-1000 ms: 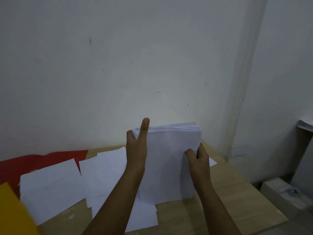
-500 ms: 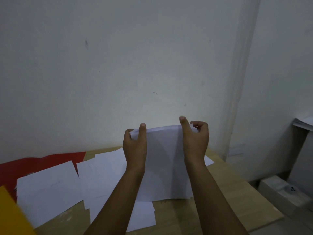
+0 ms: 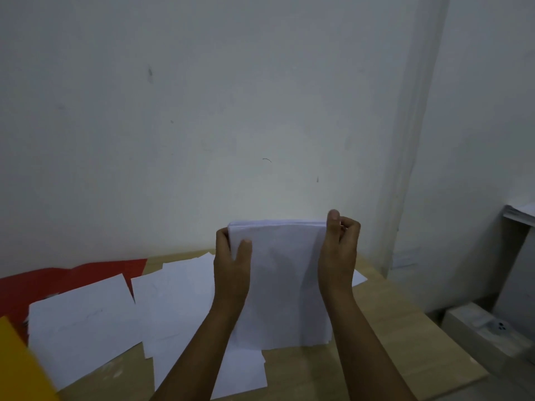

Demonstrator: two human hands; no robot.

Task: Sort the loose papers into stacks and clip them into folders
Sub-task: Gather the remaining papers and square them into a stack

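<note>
I hold the paper stack point(image 3: 285, 285) upright on its short bottom edge, long axis vertical, top edge toward the wall point(image 3: 202, 111), near the table's point(image 3: 390, 337) back edge. My left hand point(image 3: 231, 273) grips the left side, thumb across the front; my right hand point(image 3: 337, 256) grips the right side near the top corner, fingers curled. Loose sheets point(image 3: 86, 322) lie flat toward the table's left. Red folder point(image 3: 72, 280) at the back-left; yellow folder point(image 3: 17, 366) at the left front corner. A box point(image 3: 483, 328) sits beside the table's right edge, lower down.
</note>
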